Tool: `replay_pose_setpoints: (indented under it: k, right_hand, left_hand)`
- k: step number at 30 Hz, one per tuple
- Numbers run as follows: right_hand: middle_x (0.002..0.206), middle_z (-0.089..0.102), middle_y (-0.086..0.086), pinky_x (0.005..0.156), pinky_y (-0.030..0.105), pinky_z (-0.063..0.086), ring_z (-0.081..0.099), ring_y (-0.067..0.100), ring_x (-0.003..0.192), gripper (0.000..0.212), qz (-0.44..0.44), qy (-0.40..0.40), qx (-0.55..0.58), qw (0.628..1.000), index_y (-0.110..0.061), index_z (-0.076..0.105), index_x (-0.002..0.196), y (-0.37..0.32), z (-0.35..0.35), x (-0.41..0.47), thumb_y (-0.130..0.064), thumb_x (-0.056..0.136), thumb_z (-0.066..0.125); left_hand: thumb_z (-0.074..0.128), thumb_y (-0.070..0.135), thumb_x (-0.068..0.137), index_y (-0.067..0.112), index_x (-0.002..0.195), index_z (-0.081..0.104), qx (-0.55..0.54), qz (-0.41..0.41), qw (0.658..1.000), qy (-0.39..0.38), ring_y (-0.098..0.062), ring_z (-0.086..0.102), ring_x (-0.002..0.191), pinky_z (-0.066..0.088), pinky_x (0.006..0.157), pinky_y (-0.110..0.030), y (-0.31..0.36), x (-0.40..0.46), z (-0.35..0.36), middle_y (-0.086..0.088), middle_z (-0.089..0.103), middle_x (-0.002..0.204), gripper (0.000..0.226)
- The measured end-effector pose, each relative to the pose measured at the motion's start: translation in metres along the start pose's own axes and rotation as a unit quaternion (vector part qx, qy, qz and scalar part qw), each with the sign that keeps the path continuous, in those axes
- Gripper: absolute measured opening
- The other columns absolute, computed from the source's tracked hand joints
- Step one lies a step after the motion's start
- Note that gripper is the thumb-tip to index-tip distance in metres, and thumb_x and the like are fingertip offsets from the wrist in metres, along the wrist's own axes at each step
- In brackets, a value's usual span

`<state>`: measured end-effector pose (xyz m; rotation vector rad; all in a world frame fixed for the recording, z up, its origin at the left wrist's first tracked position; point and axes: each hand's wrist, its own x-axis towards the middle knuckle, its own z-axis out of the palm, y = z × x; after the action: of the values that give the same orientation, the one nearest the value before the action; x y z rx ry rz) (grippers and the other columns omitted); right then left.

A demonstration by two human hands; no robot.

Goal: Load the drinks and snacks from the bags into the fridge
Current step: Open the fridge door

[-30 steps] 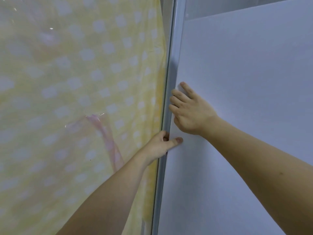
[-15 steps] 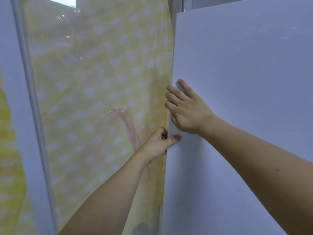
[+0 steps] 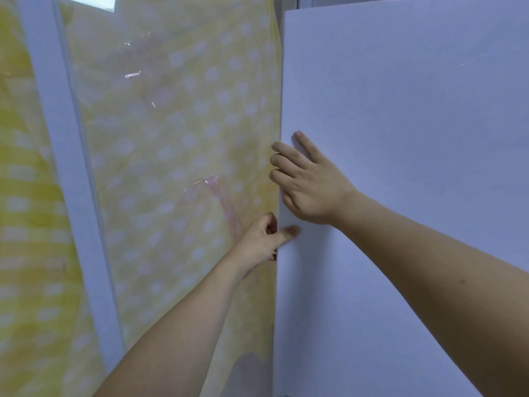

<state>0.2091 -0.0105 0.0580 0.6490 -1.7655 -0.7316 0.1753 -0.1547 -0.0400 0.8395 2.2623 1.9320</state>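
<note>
Door (image 3: 400, 138) edge gripped by left hand (image 3: 262, 239), thumb in front; right hand (image 3: 309, 184) hooks fingers around it, for opening leverage.

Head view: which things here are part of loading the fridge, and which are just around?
Part of the job:
- white door, its left edge held
- left hand, thumb on the door face, fingers curled round the edge
- right hand, fingers hooked over the same edge

Just around:
- yellow dotted cloth behind a glass pane
- white frame bar

No bags, drinks or snacks in view.
</note>
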Motion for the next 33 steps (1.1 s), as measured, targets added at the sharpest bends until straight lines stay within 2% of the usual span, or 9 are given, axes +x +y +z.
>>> replay_pose_setpoints:
  k: [6,12,15,19,25,28,31,33]
  right_hand:
    - [0.113,0.062,0.01,0.117,0.055,0.022,0.046,0.03,0.135,0.027,-0.002,0.043,0.039,0.998,-0.006,0.066,0.093,-0.013,-0.043,-0.005,-0.014,0.088,0.04]
    - [0.116,0.062,0.009,0.117,0.054,0.021,0.044,0.029,0.136,0.028,-0.021,0.073,0.075,0.994,-0.006,0.065,0.094,-0.02,-0.091,-0.016,-0.013,0.09,0.038]
    - [0.117,0.061,0.009,0.117,0.055,0.021,0.043,0.03,0.137,0.028,-0.018,0.082,0.088,0.993,-0.006,0.064,0.096,-0.027,-0.116,-0.022,-0.014,0.091,0.038]
    - [0.118,0.06,0.009,0.118,0.055,0.02,0.042,0.03,0.138,0.028,-0.022,0.086,0.094,0.992,-0.007,0.063,0.099,-0.029,-0.146,-0.031,-0.014,0.092,0.037]
    - [0.122,0.059,0.009,0.118,0.056,0.02,0.039,0.029,0.14,0.025,-0.014,0.086,0.089,0.992,-0.007,0.063,0.1,-0.034,-0.174,-0.041,-0.015,0.091,0.041]
    - [0.121,0.059,0.008,0.117,0.056,0.022,0.039,0.029,0.141,0.024,-0.018,0.077,0.09,0.993,-0.008,0.063,0.101,-0.032,-0.19,-0.045,-0.017,0.092,0.042]
    - [0.121,0.06,0.008,0.116,0.057,0.023,0.04,0.029,0.14,0.025,-0.023,0.083,0.1,0.991,-0.009,0.064,0.104,-0.031,-0.208,-0.052,-0.017,0.093,0.042]
    - [0.122,0.06,0.008,0.116,0.057,0.023,0.041,0.029,0.14,0.027,-0.027,0.086,0.102,0.991,-0.01,0.064,0.104,-0.03,-0.22,-0.056,-0.019,0.093,0.041]
  left_hand:
    - [0.076,0.04,0.085,0.011,0.091,0.045,0.001,0.0,0.999,0.044,-0.018,0.061,0.077,0.053,0.066,-0.036,0.013,-0.053,0.008,-0.009,0.053,0.085,0.043]
    - [0.076,0.04,0.085,0.015,0.083,0.04,0.007,-0.006,0.996,0.092,-0.018,0.057,0.075,0.05,0.062,-0.033,0.031,-0.11,0.024,-0.011,0.053,0.085,0.044]
    - [0.078,0.041,0.083,0.017,0.077,0.038,-0.001,-0.005,0.994,0.106,-0.02,0.056,0.076,0.047,0.064,-0.036,0.04,-0.136,0.034,-0.011,0.053,0.083,0.047]
    - [0.076,0.033,0.087,0.017,0.076,0.036,-0.011,0.001,0.992,0.127,-0.021,0.053,0.075,0.044,0.064,-0.038,0.049,-0.166,0.048,-0.012,0.05,0.079,0.044]
    - [0.077,0.049,0.07,0.018,0.075,0.038,-0.017,0.013,0.993,0.119,-0.021,0.052,0.07,0.043,0.063,-0.04,0.055,-0.189,0.057,-0.011,0.05,0.075,0.051]
    - [0.078,0.046,0.072,0.017,0.075,0.038,-0.016,0.012,0.993,0.117,-0.021,0.052,0.07,0.043,0.063,-0.04,0.06,-0.2,0.063,-0.012,0.049,0.075,0.05]
    - [0.079,0.035,0.083,0.016,0.075,0.037,-0.01,0.009,0.992,0.125,-0.021,0.05,0.069,0.043,0.063,-0.039,0.067,-0.217,0.071,-0.012,0.046,0.072,0.046]
    - [0.08,0.038,0.08,0.017,0.074,0.038,-0.007,0.006,0.991,0.132,-0.021,0.05,0.068,0.043,0.063,-0.039,0.073,-0.23,0.079,-0.011,0.045,0.069,0.048]
